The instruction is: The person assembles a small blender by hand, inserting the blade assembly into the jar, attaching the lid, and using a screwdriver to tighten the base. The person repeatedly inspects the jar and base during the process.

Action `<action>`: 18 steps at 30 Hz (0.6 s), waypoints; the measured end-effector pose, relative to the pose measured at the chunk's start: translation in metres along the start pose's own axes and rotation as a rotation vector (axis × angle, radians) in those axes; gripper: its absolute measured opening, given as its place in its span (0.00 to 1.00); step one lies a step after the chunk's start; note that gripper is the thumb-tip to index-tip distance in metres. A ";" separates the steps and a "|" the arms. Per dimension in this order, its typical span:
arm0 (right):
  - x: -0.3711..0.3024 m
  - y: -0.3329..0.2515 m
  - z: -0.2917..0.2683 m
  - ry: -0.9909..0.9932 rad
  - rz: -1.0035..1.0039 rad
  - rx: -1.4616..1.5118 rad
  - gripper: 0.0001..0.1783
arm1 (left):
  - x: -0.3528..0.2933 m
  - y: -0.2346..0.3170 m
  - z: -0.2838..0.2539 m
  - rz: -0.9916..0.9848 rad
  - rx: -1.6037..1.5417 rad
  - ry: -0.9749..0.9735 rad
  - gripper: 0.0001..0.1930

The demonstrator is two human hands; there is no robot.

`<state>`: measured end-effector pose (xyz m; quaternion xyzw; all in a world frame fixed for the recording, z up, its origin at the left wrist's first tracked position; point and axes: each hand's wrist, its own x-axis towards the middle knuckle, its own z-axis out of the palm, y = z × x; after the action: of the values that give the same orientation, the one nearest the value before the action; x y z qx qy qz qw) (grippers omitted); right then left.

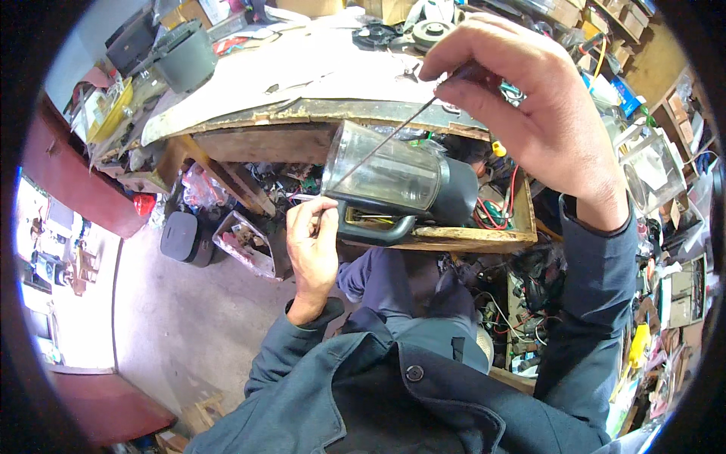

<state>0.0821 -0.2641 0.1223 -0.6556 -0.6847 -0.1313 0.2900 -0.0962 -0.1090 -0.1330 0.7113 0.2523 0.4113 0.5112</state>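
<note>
A clear blender jug with a black base and black handle lies on its side above an open drawer, its mouth toward the left. Fingers of my left hand are closed at the lower edge of the mouth, by the handle's end. Raised above the bench edge, my right hand pinches the upper end of a thin dark metal rod. The rod slants down across the jug, its lower end close to my left fingertips. The rod's top is hidden in my right fingers, so its kind cannot be told.
Under the jug, the wooden drawer holds red wires and small parts. Behind it runs a workbench with a light sheet, a dark grey pot and a yellow basket. On the floor at left stand a black bin and an open box.
</note>
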 end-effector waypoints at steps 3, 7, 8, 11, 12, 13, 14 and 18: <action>-0.012 0.003 -0.010 0.021 0.093 0.002 0.07 | 0.001 -0.008 0.003 0.100 -0.040 0.059 0.06; -0.047 0.013 -0.011 0.163 0.237 0.153 0.07 | 0.003 -0.007 0.009 0.061 -0.072 0.034 0.06; -0.056 0.017 -0.008 0.222 0.237 0.191 0.08 | 0.003 -0.006 0.008 0.008 -0.158 0.037 0.06; -0.088 0.011 -0.010 0.346 0.399 0.287 0.08 | 0.003 -0.008 0.003 -0.214 -0.471 0.028 0.06; -0.100 0.011 -0.011 0.383 0.431 0.300 0.08 | 0.004 -0.004 0.001 -0.238 -0.508 0.028 0.07; -0.116 0.011 -0.012 0.424 0.471 0.306 0.08 | 0.006 0.000 0.000 -0.265 -0.548 0.016 0.07; -0.131 0.012 -0.012 0.475 0.490 0.290 0.08 | 0.008 -0.001 -0.002 -0.245 -0.558 0.036 0.07; -0.195 0.008 -0.007 0.642 0.586 0.324 0.06 | 0.044 0.004 -0.017 -0.075 -0.349 0.171 0.08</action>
<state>0.0861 -0.4274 0.0158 -0.6939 -0.3581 -0.1315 0.6107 -0.0871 -0.0677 -0.1128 0.5645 0.2458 0.4883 0.6184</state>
